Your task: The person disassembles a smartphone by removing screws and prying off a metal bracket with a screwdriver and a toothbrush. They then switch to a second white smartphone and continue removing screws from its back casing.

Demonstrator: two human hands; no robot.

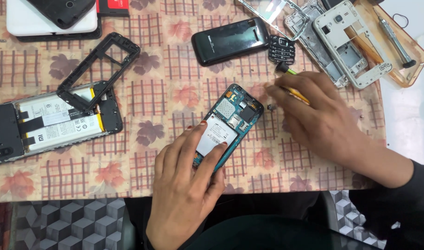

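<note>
Left hand [186, 185] fingers spread flat, pressing opened phone [228, 122], glossy white battery exposed. At two o'clock, right hand [314, 115] pinching yellow-handled screwdriver [290, 81]. Orange tray [418, 58] holding white plastic frame [351, 44].

The left hand [184, 185] covers the lower end of the opened phone [228, 122], so that end cannot be made out. The right hand [318, 122] hides most of the yellow-handled tool [290, 83]; only its black tip and a strip of yellow show. A tiny dark part [270, 107] at the phone's three o'clock is too small to identify. At nine o'clock, the larger opened phone [54, 120] is cut off by the left edge. At twelve o'clock, a clear frame [274, 11] runs past the top edge.
</note>
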